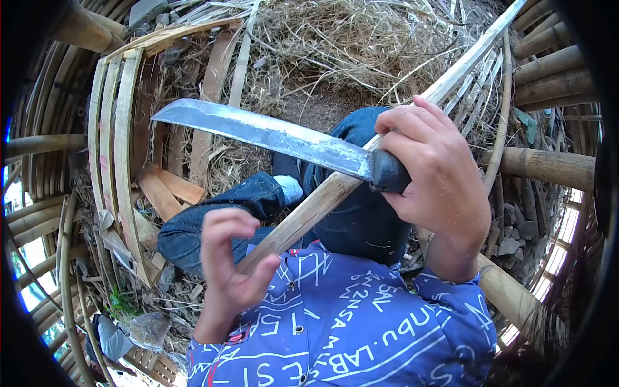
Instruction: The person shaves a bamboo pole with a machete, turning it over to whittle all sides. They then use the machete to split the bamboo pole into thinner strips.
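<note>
My right hand (442, 171) is closed around the black handle of a machete (271, 132). Its broad, worn blade points to the left, crossing above a long, pale wooden strip (316, 209). Fingers of that same hand also lie against the strip, which slants from my lap up to the top right. Beside the strip's lower end is my left hand (229, 261), slightly blurred, with thumb and fingers apart and nothing gripped. The lower tip of the strip is partly hidden by this hand. Under both hands are my legs in dark jeans (354, 219).
Curly wood shavings (348, 39) cover the ground ahead. A slatted wooden frame (113, 142) stands at left, with loose wood pieces (164, 193) near it. Bamboo poles (548, 166) close in on both sides. Broken stones (512, 235) lie at right, and a plastic bag (148, 329) lies lower left.
</note>
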The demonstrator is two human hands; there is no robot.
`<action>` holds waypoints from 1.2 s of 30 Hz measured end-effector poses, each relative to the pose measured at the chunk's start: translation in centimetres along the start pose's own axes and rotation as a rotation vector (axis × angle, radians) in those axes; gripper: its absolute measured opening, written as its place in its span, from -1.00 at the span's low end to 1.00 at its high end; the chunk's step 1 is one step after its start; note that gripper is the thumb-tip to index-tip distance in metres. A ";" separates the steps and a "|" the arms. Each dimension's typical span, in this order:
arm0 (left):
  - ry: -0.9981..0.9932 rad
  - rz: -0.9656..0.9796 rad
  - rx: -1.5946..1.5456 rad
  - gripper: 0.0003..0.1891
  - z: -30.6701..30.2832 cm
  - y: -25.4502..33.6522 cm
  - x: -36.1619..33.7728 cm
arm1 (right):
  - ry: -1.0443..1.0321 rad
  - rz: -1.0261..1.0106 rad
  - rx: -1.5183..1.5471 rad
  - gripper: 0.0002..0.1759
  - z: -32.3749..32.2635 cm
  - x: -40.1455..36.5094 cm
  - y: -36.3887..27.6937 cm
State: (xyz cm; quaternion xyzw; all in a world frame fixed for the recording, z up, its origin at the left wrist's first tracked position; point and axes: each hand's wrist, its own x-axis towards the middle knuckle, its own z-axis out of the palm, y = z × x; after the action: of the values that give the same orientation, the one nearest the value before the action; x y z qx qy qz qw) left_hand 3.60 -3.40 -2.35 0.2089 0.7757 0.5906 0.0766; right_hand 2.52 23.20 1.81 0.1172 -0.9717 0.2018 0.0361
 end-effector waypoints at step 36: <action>-0.378 -0.356 0.886 -0.61 -3.6 4.9 0.9 | -0.023 0.027 -0.037 -0.85 0.1 -0.5 -0.8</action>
State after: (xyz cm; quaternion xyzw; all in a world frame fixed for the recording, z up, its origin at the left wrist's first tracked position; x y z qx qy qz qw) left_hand 2.63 -5.21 3.45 0.1888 0.9477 0.1351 0.2189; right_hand 3.20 22.54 2.02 0.1055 -0.9771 0.1830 0.0242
